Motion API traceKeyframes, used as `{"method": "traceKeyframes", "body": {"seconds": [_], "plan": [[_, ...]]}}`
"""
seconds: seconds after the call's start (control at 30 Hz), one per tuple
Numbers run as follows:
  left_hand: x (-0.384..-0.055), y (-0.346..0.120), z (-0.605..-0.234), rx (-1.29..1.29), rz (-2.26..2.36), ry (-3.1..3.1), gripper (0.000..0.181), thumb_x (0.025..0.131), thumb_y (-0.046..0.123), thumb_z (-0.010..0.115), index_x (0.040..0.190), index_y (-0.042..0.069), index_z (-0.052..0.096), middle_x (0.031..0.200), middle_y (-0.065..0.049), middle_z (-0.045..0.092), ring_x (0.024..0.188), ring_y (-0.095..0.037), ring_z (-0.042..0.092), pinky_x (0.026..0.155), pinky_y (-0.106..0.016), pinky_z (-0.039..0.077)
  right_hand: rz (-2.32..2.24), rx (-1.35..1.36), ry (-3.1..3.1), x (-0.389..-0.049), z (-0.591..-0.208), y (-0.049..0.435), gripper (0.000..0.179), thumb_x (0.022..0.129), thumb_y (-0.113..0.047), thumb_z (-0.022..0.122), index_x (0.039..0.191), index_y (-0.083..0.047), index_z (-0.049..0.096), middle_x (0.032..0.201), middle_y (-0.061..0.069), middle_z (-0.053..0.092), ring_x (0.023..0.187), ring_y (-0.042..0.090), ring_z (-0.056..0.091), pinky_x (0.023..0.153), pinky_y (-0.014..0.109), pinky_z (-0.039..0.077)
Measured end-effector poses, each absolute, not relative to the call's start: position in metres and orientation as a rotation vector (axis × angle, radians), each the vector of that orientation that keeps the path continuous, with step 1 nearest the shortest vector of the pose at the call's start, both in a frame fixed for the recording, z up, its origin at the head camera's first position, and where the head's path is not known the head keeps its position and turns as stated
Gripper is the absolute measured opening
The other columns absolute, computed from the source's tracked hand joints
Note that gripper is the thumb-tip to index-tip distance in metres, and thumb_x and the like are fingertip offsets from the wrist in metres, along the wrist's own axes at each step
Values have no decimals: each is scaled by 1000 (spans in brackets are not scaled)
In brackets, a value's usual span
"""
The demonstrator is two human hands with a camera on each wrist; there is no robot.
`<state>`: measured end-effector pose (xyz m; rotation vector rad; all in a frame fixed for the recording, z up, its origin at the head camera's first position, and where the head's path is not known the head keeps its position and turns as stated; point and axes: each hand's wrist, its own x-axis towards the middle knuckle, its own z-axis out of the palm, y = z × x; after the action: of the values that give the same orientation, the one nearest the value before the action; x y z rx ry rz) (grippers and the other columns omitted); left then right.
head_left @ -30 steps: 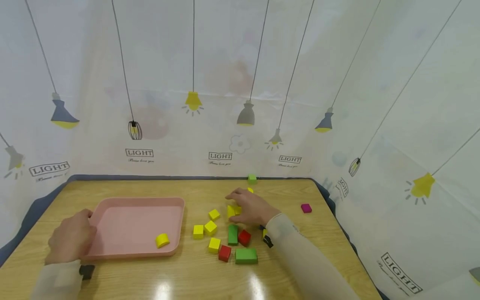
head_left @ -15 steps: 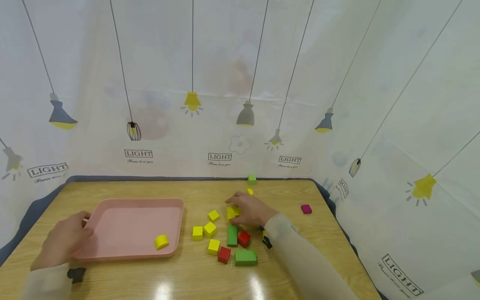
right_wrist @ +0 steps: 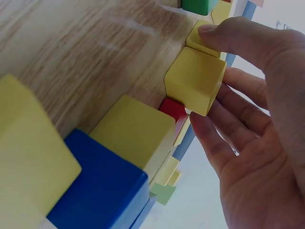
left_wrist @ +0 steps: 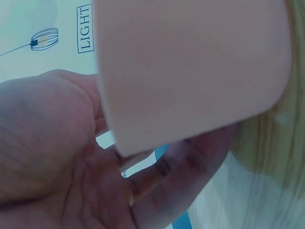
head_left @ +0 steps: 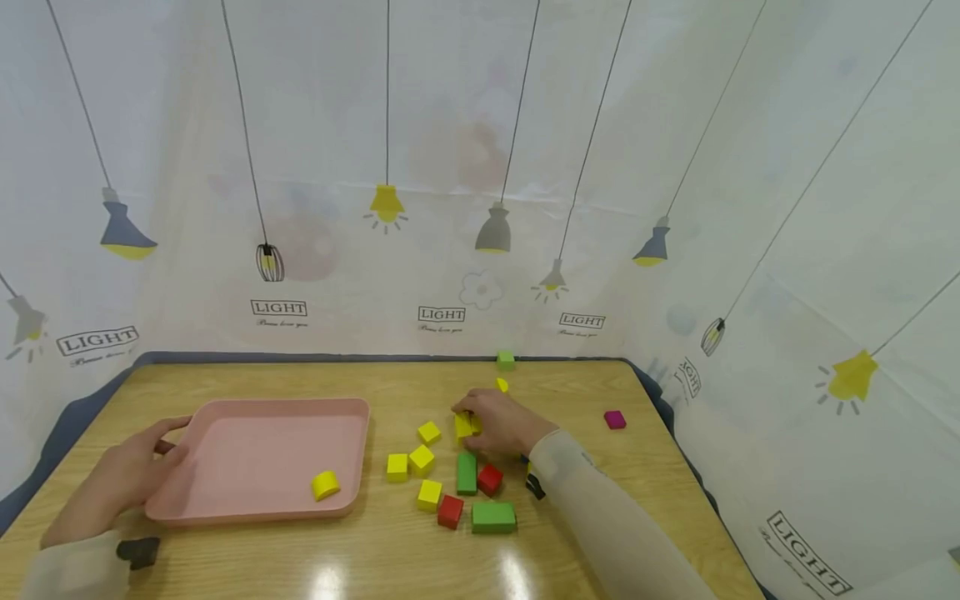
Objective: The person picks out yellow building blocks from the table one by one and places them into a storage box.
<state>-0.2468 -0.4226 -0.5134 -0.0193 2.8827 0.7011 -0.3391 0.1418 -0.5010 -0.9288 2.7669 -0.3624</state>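
Note:
My left hand (head_left: 120,475) is at the left side of a pink rectangular tray (head_left: 262,450). Its thumb lies at the rim, and in the left wrist view the fingers (left_wrist: 186,176) curl below the tray's corner. A small yellow rounded block (head_left: 325,485) lies inside the tray near its right end. My right hand (head_left: 502,421) is over the blocks right of the tray, pinching a yellow block (head_left: 462,428) between thumb and fingers. The right wrist view shows the thumb tip on a yellow block (right_wrist: 198,40), with another yellow cube (right_wrist: 195,78) close against the fingers.
Between tray and right hand lie several yellow cubes (head_left: 422,459). Nearer are red cubes (head_left: 450,511) and green blocks (head_left: 493,517). A blue block (right_wrist: 102,183) sits beneath the right wrist. A light green block (head_left: 506,360) stands at the far edge, a magenta block (head_left: 615,419) at right.
My left hand has shifted left and toward me along the tray's side, its fingers spreading, so the tray's near left corner now shows. The right hand has barely moved.

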Motion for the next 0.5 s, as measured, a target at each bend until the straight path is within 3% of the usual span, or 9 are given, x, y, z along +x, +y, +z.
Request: {"method": "traceKeyframes", "body": {"seconds": [0.1,0.37,0.5], "plan": [[-248,-421,-512,-25,694,2886,61,117,19,63,164,-13,42,129,-42,73,104,-46,76,85,-55,60,-371,-930,2761,-339,-501,141,59,104,-25,89,159,-12,71,156,7,73,137,21,70,125,43,57],[-248,-415,-511,-65,661,2878,60,116,17,63,163,-14,42,129,-44,71,110,-54,74,93,-67,60,-419,-938,2751,-338,-499,139,59,104,-27,89,159,-11,71,153,7,74,129,17,71,118,40,61],[-248,-414,-509,-78,657,2871,60,117,16,62,163,-15,41,130,-44,71,109,-52,74,93,-65,60,-436,-917,2751,-338,-495,137,60,106,-28,88,161,-12,69,155,7,73,134,20,71,121,42,60]]}}
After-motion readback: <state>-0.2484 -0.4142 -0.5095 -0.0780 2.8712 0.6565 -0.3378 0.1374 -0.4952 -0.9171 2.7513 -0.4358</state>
